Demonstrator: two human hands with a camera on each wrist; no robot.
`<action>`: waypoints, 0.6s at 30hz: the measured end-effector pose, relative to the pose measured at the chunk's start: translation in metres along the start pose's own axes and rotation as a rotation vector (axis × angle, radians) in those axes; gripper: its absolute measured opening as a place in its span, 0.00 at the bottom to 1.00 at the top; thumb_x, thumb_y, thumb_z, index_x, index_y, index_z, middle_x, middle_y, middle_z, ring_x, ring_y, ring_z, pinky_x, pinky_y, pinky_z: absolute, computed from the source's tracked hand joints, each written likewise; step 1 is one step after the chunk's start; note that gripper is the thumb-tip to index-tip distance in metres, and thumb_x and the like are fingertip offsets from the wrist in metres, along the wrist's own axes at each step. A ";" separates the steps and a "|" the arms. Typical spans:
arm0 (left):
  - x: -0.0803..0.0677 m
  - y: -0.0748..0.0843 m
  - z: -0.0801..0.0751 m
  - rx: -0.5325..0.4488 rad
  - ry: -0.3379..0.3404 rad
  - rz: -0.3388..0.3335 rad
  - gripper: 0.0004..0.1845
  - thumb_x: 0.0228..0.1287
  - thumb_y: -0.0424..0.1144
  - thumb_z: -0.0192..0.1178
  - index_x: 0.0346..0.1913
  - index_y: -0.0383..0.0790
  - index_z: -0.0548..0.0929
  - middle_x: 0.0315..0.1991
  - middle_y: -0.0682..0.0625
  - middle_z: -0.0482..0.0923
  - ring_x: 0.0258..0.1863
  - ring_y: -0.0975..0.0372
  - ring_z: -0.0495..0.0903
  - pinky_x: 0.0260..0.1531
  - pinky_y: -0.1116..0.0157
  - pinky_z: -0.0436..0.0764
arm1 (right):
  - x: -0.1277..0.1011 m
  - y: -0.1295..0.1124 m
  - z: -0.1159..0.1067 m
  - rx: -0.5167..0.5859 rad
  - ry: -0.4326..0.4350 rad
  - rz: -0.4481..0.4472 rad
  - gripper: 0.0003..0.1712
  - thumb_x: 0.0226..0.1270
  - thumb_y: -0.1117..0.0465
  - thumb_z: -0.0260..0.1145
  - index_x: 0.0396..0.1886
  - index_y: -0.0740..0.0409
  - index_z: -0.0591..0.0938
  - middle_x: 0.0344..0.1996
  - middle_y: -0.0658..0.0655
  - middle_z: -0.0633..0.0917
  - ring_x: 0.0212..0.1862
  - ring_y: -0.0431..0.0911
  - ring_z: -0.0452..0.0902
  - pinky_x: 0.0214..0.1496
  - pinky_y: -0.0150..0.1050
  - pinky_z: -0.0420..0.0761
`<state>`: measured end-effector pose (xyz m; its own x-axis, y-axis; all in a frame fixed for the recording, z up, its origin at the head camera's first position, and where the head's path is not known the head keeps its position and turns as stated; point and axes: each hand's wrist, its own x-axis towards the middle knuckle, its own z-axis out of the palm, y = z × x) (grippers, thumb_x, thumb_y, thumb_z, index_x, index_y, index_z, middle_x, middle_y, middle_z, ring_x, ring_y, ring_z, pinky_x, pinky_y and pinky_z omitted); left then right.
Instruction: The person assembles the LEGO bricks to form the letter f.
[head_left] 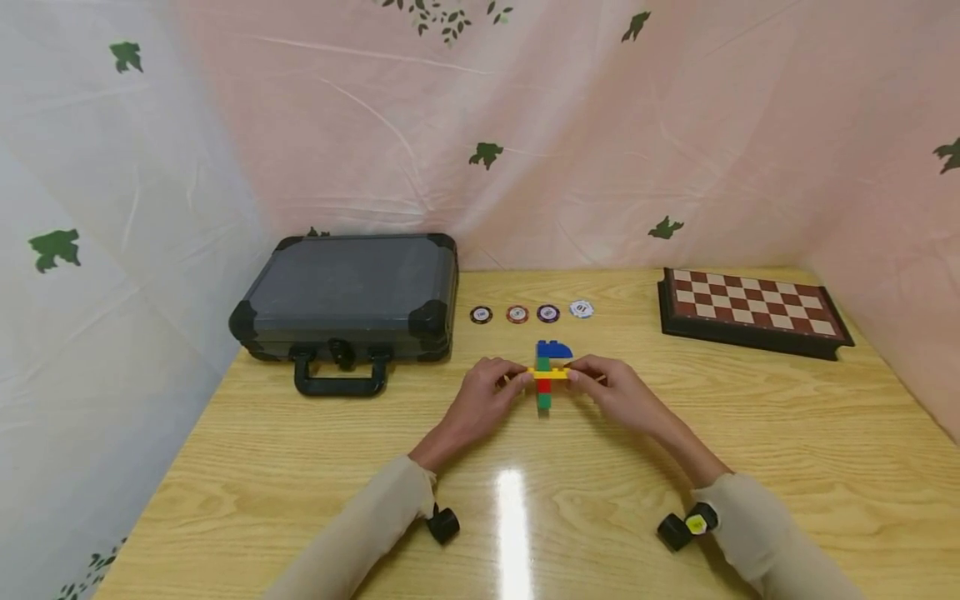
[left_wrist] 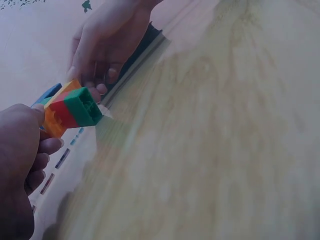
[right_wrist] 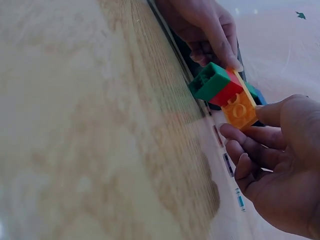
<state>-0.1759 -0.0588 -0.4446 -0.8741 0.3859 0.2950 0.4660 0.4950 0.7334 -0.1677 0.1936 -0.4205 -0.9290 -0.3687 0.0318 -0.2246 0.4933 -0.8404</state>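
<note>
Brick model (head_left: 547,374), a cross of green, red, yellow and blue pieces, is held just in front of the four poker chips (head_left: 531,313); left hand (head_left: 483,397) and right hand (head_left: 611,392) each pinch an end of its yellow bar. Assembly looks well advanced; no loose bricks show.

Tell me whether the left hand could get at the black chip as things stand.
Probably yes: the black chip lies on bare table just beyond the left hand, nothing between, but that hand would first have to let go of the block toy.
</note>
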 end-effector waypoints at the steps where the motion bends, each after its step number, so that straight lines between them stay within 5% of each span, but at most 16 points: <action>1: 0.000 0.000 0.001 -0.001 0.002 -0.004 0.16 0.79 0.45 0.58 0.54 0.38 0.88 0.45 0.51 0.86 0.41 0.60 0.77 0.45 0.60 0.77 | 0.000 0.000 0.000 -0.001 0.002 0.006 0.18 0.83 0.58 0.57 0.57 0.66 0.83 0.44 0.57 0.86 0.44 0.52 0.75 0.46 0.39 0.77; 18: 0.005 0.001 0.008 0.075 0.016 -0.053 0.16 0.80 0.46 0.57 0.50 0.39 0.90 0.42 0.50 0.87 0.42 0.59 0.80 0.50 0.57 0.77 | 0.007 0.001 0.003 0.020 0.015 0.024 0.16 0.84 0.61 0.56 0.51 0.68 0.85 0.38 0.57 0.88 0.44 0.50 0.82 0.47 0.42 0.79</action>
<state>-0.1782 -0.0505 -0.4470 -0.8997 0.3453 0.2671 0.4273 0.5718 0.7003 -0.1740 0.1891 -0.4228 -0.9383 -0.3452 0.0192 -0.1961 0.4857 -0.8519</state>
